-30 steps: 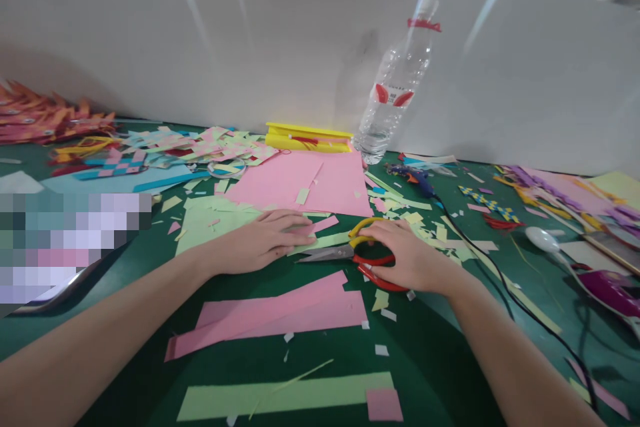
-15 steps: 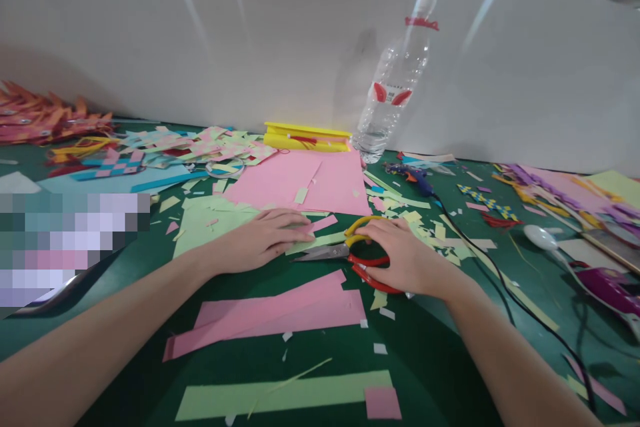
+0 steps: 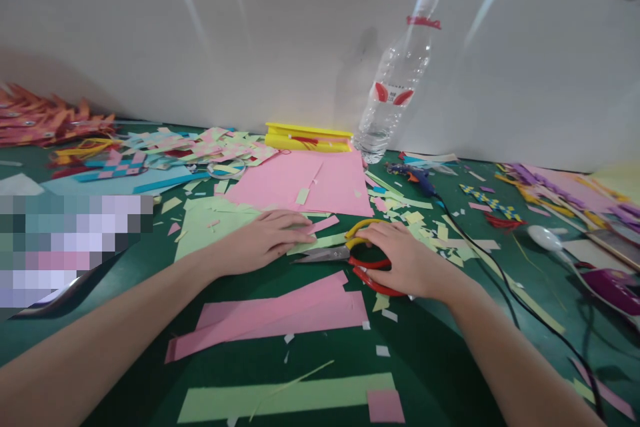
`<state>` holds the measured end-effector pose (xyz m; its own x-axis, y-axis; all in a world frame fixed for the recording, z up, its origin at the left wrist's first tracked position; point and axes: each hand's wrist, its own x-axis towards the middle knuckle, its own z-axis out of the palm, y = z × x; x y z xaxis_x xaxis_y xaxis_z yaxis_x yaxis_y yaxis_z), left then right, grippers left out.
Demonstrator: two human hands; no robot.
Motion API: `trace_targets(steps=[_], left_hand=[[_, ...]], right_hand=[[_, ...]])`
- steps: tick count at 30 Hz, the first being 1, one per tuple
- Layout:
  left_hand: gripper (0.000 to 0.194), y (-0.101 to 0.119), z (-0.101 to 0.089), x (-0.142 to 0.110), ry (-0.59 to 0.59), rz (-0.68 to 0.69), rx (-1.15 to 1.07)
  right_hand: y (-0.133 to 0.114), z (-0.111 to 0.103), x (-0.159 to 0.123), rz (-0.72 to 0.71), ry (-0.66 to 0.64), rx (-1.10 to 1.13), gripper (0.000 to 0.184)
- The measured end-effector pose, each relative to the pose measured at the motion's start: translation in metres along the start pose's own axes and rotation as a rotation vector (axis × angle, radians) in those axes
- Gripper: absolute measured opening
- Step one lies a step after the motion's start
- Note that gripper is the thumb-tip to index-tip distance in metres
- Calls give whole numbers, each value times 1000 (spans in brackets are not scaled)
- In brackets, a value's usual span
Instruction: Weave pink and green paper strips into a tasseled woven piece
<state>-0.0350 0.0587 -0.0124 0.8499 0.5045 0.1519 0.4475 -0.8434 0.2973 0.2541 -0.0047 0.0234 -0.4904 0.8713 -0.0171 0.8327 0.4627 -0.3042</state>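
Note:
My left hand (image 3: 270, 239) lies palm down with its fingers stretched out, over the corner of a pale green paper sheet (image 3: 206, 225). Its fingertips touch the ends of a small pink strip (image 3: 324, 223) and a light green strip (image 3: 327, 241). My right hand (image 3: 404, 257) grips a pair of scissors (image 3: 325, 254) by its red and yellow handles. The blades look closed and point left, just in front of the green strip. Nearer to me are overlapping pink paper strips (image 3: 280, 321), a long green strip (image 3: 280, 399) and a pink square (image 3: 385, 406).
Behind my hands lie a pink sheet (image 3: 295, 177) and a yellow folded piece (image 3: 310, 139). A leaning plastic bottle (image 3: 390, 93) stands by the white wall. To the right are a glue gun (image 3: 420, 180) with its black cord, and a white spoon (image 3: 546, 239). Paper scraps (image 3: 225, 147) litter the green table.
The whole view has shifted very slightly. Both hands and the scissors keep essentially the same place on the table.

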Motion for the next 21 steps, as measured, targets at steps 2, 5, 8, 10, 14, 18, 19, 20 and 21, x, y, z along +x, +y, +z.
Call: trace_targets(steps=[2,5,8,10,14,18,19,20,21], left_hand=[[38,0,0,0,0,8,5],[38,-1,1,0,-8,1,8],[39,-1,1,0,-4,-7,5],[39,-1,1,-1,3,-7,6],[39,-1,0,0,5,-4,8],[38,0,-1,1,-12,-8,2],[38,0,-1,1,-15,-12,1],[38,0,-1,1,-19,-17,1],[38,-1,-1,1,-23,-23,1]], right_hand=[[0,1,0,-8,11,14,40],[1,2,0,-9,8,33,39],[2,3,0,-9,-4,34,40],[3,3,0,-4,-6,33,41],[2,4,-1,23,12,55,40],[0,3,-1,59,20,93,39],[-1,3,-1,61,21,98,39],[-1,3,-1,60,23,100,39],[0,3,-1,55,27,100,40]])
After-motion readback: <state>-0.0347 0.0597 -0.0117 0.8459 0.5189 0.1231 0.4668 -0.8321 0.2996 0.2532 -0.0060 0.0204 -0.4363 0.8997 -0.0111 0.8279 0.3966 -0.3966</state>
